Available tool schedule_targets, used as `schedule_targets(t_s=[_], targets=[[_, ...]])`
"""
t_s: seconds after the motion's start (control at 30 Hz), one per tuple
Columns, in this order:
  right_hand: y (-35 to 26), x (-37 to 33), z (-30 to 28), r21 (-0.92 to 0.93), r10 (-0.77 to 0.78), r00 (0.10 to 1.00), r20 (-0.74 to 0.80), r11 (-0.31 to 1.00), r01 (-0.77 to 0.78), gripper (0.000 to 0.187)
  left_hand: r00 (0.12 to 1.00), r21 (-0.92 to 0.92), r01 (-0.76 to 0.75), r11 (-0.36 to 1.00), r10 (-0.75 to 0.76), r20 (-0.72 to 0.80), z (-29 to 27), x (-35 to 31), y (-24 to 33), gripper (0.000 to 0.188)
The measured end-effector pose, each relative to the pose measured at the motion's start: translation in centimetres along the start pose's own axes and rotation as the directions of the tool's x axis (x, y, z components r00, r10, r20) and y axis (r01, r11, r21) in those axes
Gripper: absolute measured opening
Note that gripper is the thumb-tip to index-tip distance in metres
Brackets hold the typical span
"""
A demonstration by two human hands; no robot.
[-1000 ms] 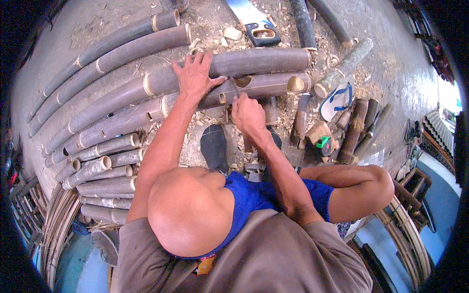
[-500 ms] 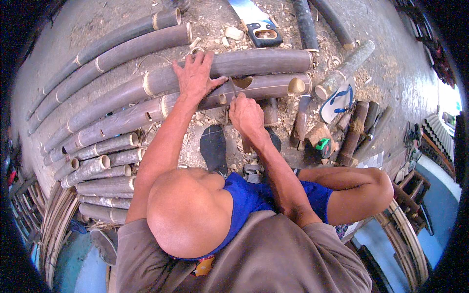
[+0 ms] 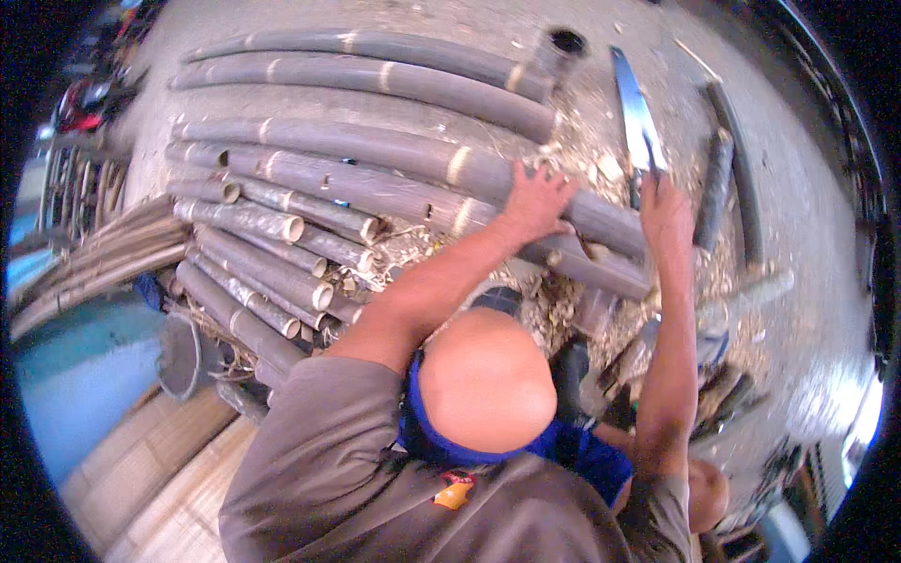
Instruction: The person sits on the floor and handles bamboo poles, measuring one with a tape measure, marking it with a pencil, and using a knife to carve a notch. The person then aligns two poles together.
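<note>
A thick brown bamboo pole lies across the ground, and my left hand rests on it with fingers spread. Just on the near side, a second bamboo pole has several small square holes along it and a larger cut-out near its right end. My right hand is beyond the poles' right ends, its fingers round the handle of a handsaw. The saw's shiny blade lies pointing away from me over the shavings. The handle is mostly covered by my hand and blurred.
Two more bamboo poles lie farther off, near an upright dark tube. Shorter bamboo pieces are stacked at left beside a bucket. Dark poles lie at right. My bent knee is close below the work.
My right hand has left the cut-out in the near pole and reached right and away to the handsaw. My left hand stays on the far pole. The whole view has turned.
</note>
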State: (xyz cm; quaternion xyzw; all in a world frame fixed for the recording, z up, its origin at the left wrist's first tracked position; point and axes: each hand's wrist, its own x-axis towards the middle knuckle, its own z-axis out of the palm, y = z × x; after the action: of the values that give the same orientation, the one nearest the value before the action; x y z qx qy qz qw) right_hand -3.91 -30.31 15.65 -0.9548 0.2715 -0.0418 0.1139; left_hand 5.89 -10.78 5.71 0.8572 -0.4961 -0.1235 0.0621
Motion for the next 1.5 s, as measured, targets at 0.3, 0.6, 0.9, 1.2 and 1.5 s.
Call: schedule_targets(t_s=[0.3,0.6,0.9,1.2,1.5], targets=[[2.9,0.6,7.7,-0.181,-0.182,0.912,0.367,0.948,0.262,0.032,0.99,-0.109,-0.044,0.993,0.029,-0.138,0.6,-1.2,-1.3,0.096],[3.2,1.9,5.7,0.037,-0.389,0.784,0.485,0.904,0.426,0.048,0.993,-0.313,0.018,0.95,-0.053,-0.102,-0.8,-2.8,-3.1,0.085],[0.7,3.3,8.0,0.136,-0.335,0.768,0.546,0.94,0.313,0.056,0.687,-0.448,0.686,0.573,-0.714,0.137,-12.6,-19.9,-4.2,0.07],[-9.3,5.9,12.1,0.136,-0.396,0.709,0.584,0.909,0.395,0.069,0.47,-0.525,0.804,0.28,-0.84,0.272,-11.2,-34.9,-3.8,0.068],[-12.7,5.6,10.8,-0.033,-0.122,0.669,0.733,0.976,0.213,0.084,0.458,-0.693,0.717,0.08,-0.803,0.381,-10.9,-31.2,-6.8,0.065]])
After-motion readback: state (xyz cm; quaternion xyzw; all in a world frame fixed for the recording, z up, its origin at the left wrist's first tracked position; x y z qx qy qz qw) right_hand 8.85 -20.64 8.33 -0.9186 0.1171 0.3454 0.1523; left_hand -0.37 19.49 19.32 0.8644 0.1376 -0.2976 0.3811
